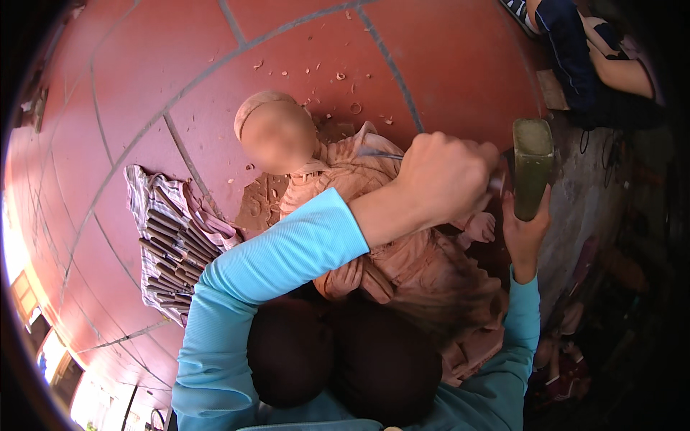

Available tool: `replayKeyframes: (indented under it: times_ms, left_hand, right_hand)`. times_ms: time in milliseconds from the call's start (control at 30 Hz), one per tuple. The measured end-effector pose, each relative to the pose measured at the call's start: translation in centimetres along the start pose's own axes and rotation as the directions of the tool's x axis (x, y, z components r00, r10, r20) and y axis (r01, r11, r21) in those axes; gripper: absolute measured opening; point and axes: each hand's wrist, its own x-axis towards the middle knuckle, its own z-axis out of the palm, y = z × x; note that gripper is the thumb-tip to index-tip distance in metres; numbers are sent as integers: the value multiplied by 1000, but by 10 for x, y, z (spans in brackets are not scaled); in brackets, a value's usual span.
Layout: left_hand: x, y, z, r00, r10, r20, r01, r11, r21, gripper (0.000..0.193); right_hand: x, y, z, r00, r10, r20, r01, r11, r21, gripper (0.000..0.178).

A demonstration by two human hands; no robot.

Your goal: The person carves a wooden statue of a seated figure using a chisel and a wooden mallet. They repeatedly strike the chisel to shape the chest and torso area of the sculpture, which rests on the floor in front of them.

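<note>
A carved reddish-brown figure (316,194), apparently wooden, lies in front of me with its head (277,133) toward the far left. My left hand (445,176) reaches across its upper body, closed around a chisel whose metal blade (377,153) points left against the figure's shoulder area. The chisel's handle is mostly hidden inside the fist. To the right, my right hand (526,226) grips a greenish block-shaped mallet (532,169), held upright beside the left fist with a small gap between. The mallet's handle is covered by my fingers.
Several dark-handled carving tools (172,251) lie on a striped cloth (136,187) at the left. Wood shavings (341,75) are scattered over the red tiled floor (309,43). At the far right another person's leg (568,50) and arm show. My dark-clad knees (388,359) are close to the figure.
</note>
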Motion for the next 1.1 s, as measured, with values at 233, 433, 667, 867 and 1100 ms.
replayKeyframes:
  times_ms: [233,433,667,867,1100]
  left_hand:
    - [14,2,5,993,-61,104,57,997,44,11]
    - [19,-3,6,986,-129,104,129,992,3,9]
    - [23,-8,6,966,-226,125,231,973,-28,10]
    - [28,-6,11,955,-261,141,261,965,20,11]
    - [32,-7,8,941,-298,161,295,954,44,13]
  right_hand:
    - [-4,3,-6,993,113,-34,-106,980,166,25]
    - [-2,10,-3,977,187,-107,-151,949,275,35]
    - [10,0,-3,995,95,35,-98,990,102,36]
    - [4,24,-2,919,389,-72,-322,841,436,43]
    - [10,36,-12,943,326,-68,-278,885,374,44]
